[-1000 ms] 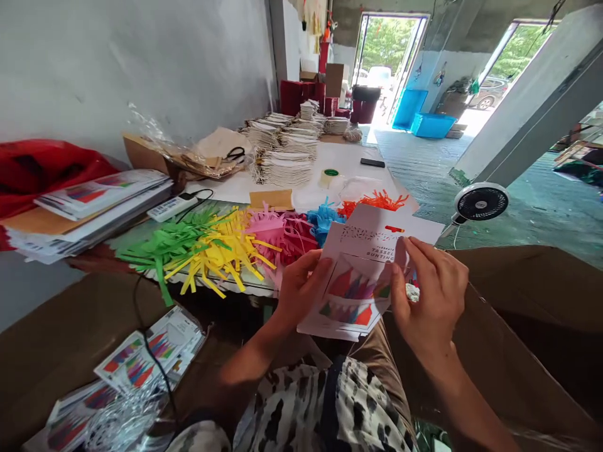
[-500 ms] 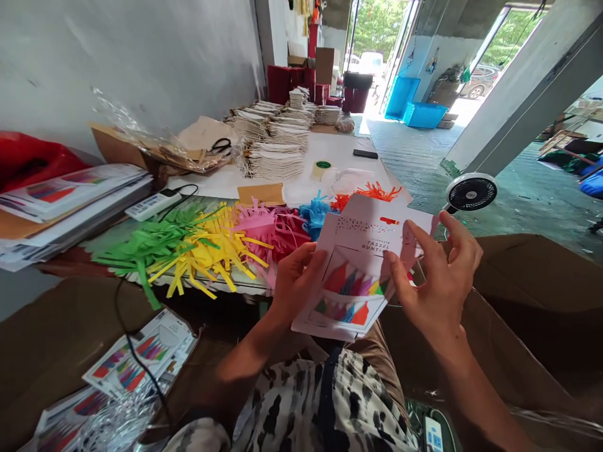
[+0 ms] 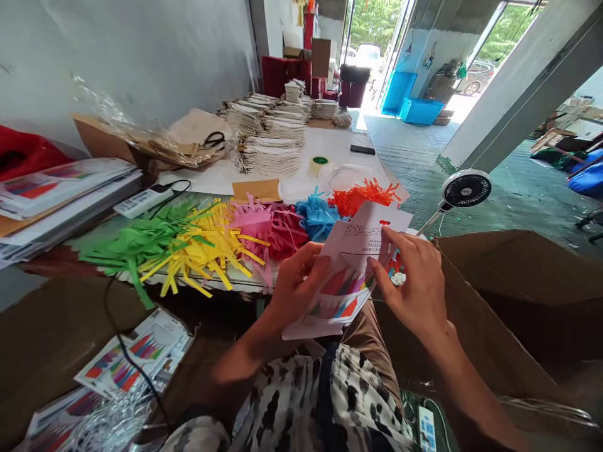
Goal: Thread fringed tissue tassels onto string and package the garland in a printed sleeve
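A printed card (image 3: 343,289) with "Tassel Bunting" lettering and a picture of coloured tassels is tilted in front of my chest. My left hand (image 3: 298,284) is closed around its left edge, thumb on the front. On the right edge, my right hand (image 3: 415,281) pinches the card, its thumb by the lettering and its fingers near the hang hole. Some coloured paper strips (image 3: 398,267) show behind the card, partly hidden by my right hand. Beyond lie bunches of cut tissue tassels: green (image 3: 136,235), yellow (image 3: 207,248), pink (image 3: 254,220), blue (image 3: 318,215) and orange (image 3: 365,196).
Stacked white bundles (image 3: 271,150), a tape roll (image 3: 319,165) and a black phone (image 3: 362,150) lie farther along the table. A small fan (image 3: 466,188) stands at right, above an open cardboard box (image 3: 499,282). Printed cards (image 3: 134,351) lie in a box at lower left.
My right hand has moved left and its fingers have closed onto the card's right edge. The card has narrowed in view, its right side folding or turning back. The camera view has shifted slightly.
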Demonstrator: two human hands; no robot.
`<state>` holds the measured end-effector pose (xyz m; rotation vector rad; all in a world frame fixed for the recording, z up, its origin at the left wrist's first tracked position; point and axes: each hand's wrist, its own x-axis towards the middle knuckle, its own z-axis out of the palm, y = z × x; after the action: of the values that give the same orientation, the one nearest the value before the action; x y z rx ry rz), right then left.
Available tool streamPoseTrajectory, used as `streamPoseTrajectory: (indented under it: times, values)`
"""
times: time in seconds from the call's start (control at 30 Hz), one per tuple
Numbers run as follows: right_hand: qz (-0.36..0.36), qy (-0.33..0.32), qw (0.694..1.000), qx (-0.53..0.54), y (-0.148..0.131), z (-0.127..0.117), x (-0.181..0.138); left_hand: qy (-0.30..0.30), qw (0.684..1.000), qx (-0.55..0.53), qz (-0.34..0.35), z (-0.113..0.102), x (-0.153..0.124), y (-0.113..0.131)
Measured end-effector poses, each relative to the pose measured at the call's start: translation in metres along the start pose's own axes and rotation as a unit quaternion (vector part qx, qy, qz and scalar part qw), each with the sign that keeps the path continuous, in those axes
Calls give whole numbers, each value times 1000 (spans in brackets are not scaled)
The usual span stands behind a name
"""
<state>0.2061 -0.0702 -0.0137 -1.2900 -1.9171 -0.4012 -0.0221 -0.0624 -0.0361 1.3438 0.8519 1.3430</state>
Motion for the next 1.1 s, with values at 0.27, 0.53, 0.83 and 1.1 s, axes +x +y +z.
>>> streamPoseTrajectory:
  times: [0.27, 0.53, 0.83, 1.1]
  values:
    - [4, -19, 1000, -15, 13, -9, 7, -49, 997, -52, 1, -12, 18, -11]
    - [15, -76, 997, 17, 9, -11, 13, -48, 998, -2, 31, -11, 25, -17]
    - [285, -130, 799, 514, -13, -14, -14, -227, 908, 213, 281, 36, -12, 10]
    - [428, -8, 750, 505, 0, -4, -21, 3, 993, 68, 93, 18, 27, -21]
